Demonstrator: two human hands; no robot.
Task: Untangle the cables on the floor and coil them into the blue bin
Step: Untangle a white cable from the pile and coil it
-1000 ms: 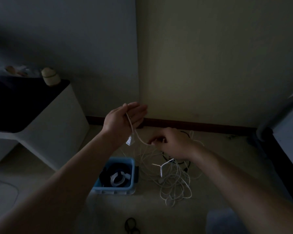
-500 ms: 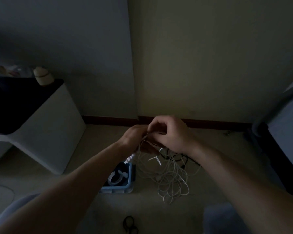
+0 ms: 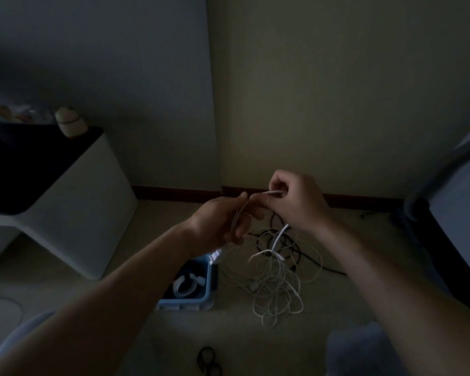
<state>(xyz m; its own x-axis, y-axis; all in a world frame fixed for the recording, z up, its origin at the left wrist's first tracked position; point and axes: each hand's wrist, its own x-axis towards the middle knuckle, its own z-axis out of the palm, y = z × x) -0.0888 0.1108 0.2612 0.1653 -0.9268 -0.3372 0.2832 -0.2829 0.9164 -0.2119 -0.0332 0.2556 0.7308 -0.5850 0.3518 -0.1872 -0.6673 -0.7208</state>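
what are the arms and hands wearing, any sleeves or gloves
No sleeves show: the left arm and right arm are bare to the frame's edge. The left hand and right hand wear no gloves. No watch, band or ring is visible, though the light is dim.

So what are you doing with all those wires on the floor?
A person is untangling cables. The left hand grips loops of a white cable and the right hand pinches a stretch of it, held up above the floor. The rest of the tangle, white and black, lies beside the blue bin, which already holds one coiled white cable.
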